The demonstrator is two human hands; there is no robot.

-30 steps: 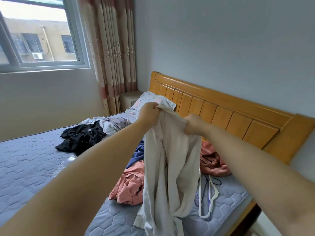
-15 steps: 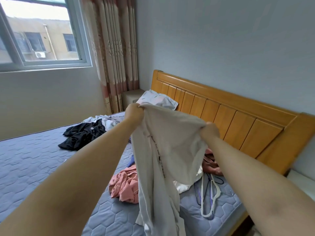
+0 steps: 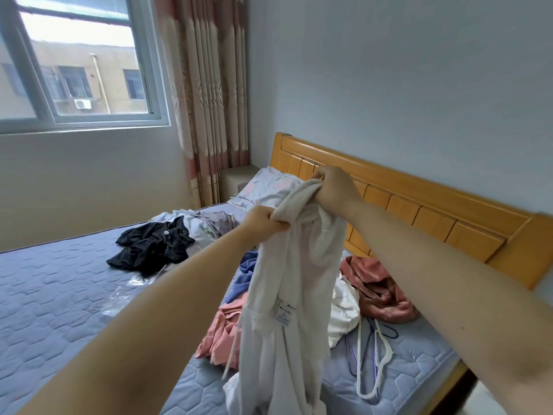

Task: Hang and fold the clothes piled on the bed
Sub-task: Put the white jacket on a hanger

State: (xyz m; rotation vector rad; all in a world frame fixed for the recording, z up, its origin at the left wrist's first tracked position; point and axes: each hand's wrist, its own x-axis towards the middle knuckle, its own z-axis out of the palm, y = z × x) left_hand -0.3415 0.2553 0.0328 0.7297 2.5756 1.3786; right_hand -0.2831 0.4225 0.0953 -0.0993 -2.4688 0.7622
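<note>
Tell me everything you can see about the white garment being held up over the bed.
The white garment looks like soft, off-white knit fabric, bunched and wrinkled. It hangs lengthwise above the mattress, gripped at its top by the left hand and, higher, the right hand. A care label shows inside, and a thin drawstring dangles. Its lower end runs out of view.

Two hands [image 3: 299,211], one white garment [image 3: 287,295], one white hanger [image 3: 375,363], one pillow [image 3: 266,190], one black garment [image 3: 152,247].
</note>
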